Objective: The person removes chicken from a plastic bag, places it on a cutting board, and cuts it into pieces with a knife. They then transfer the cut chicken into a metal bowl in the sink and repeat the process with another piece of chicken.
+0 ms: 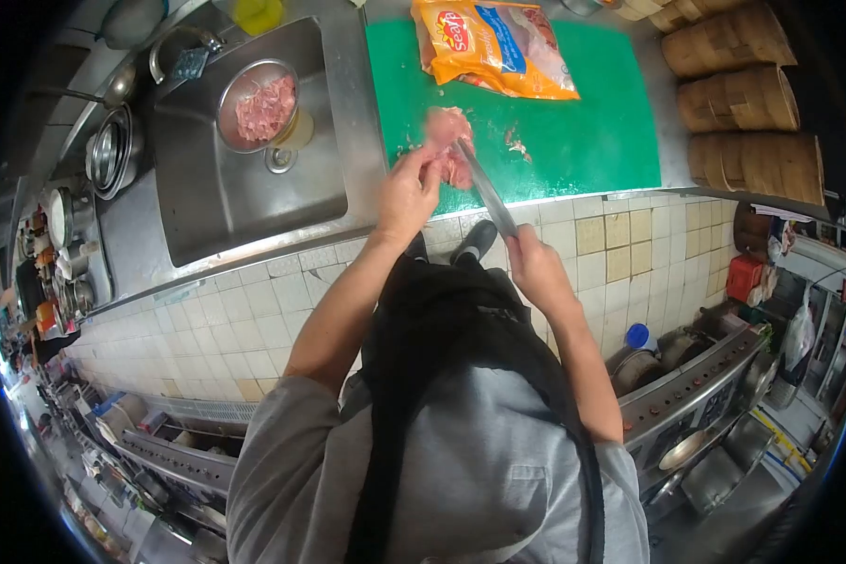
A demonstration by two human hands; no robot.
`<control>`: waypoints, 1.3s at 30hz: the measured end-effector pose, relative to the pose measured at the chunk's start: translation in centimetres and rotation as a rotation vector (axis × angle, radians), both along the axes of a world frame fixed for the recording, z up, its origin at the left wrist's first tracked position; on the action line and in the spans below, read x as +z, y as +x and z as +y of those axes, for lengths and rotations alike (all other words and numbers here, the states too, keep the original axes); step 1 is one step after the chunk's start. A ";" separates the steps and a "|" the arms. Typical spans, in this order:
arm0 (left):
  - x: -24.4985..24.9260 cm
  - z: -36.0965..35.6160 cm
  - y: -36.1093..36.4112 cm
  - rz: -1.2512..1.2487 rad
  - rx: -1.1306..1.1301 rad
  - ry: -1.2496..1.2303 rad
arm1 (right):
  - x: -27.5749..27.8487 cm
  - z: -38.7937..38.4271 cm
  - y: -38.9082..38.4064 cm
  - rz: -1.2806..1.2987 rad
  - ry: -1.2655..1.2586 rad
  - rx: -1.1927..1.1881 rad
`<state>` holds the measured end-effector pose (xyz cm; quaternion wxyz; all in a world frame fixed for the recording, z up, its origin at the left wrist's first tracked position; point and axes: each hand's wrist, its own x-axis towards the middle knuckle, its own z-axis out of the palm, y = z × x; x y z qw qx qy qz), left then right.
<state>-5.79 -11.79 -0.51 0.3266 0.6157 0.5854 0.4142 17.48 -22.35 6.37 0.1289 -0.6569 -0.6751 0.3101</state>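
Observation:
A piece of raw meat (449,127) lies near the left side of the green cutting board (592,132). My left hand (411,195) is at its near left edge, the fingertips closed on the meat. In my right hand (538,268) is the handle of a knife (491,193), the fingers wrapped round it. The blade slants up and to the left, and its tip rests at the meat. Small scraps of meat (517,146) are on the board to the right. Behind the meat lies an orange plastic bag (498,47) with more meat showing inside.
Left of the board is a steel sink (216,211); a metal bowl of cut meat (258,105) stands in it. Stacked metal bowls (113,150) and a faucet (183,56) are at the sink's left. Several brown woven containers (738,99) line the right side. Stoves (696,376) stand behind me.

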 end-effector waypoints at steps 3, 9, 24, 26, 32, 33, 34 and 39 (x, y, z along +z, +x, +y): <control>1.4 0.5 1.0 0.188 0.002 -0.055 | 0.7 -0.9 0.8 0.049 0.036 -0.088; 4.2 2.7 3.8 0.594 -0.023 -0.131 | -0.3 -2.7 3.7 0.103 0.050 -0.246; 3.6 7.9 2.4 0.897 -0.157 -0.266 | -1.7 -4.7 6.1 0.219 -0.067 -0.276; 4.2 6.8 2.3 0.995 -0.286 -0.264 | -1.6 -4.9 6.5 0.248 -0.113 -0.300; 5.2 6.8 -0.1 0.345 -0.218 -0.561 | -2.1 -5.5 7.7 0.295 -0.097 -0.308; 4.2 6.7 -0.9 0.096 -0.169 -0.602 | -2.1 -5.4 7.9 0.302 -0.099 -0.308; 2.7 6.4 -1.5 -0.154 -0.117 -0.634 | -2.2 -5.4 8.1 0.308 -0.098 -0.314; 2.4 5.3 -2.3 -1.093 -0.046 -0.553 | -2.8 -5.5 8.6 0.314 -0.130 -0.311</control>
